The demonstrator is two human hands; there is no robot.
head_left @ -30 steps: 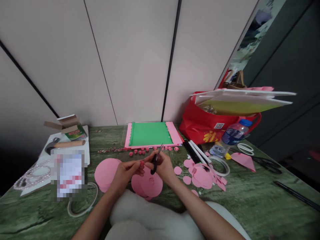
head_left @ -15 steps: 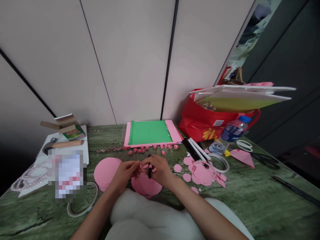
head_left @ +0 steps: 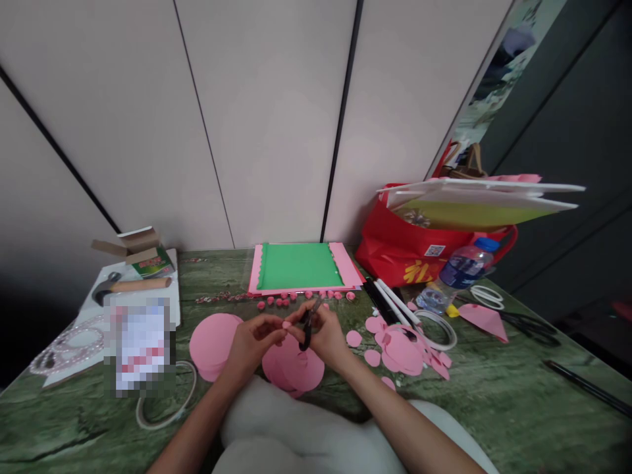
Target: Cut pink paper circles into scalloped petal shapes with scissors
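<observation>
My left hand (head_left: 257,342) is closed, with thumb and forefinger pinching a small pink paper roll (head_left: 286,325). Small black-handled scissors (head_left: 306,332) rest in my closed right hand (head_left: 326,334), their metal blades pointing up and away. The fingertips of that hand also meet the paper roll. Beneath my hands lies a pile of pink paper circles (head_left: 301,375). Another stack of pink circles (head_left: 212,339) is left of my left hand. Beyond my fingers, several small rolled pink paper flowers (head_left: 279,302) stand in rows.
Behind the flowers lies a green sheet (head_left: 299,265) on pink paper. To the right are pink scraps (head_left: 402,352), a tape roll (head_left: 439,330), white sticks (head_left: 392,299), a water bottle (head_left: 457,276) and a red bag (head_left: 395,247). Another tape roll (head_left: 143,411) and an open box (head_left: 153,261) are at left.
My right hand has turned, so the scissors now tilt with their blades up. The small pink roll shows more plainly between my fingertips. The view has shifted slightly.
</observation>
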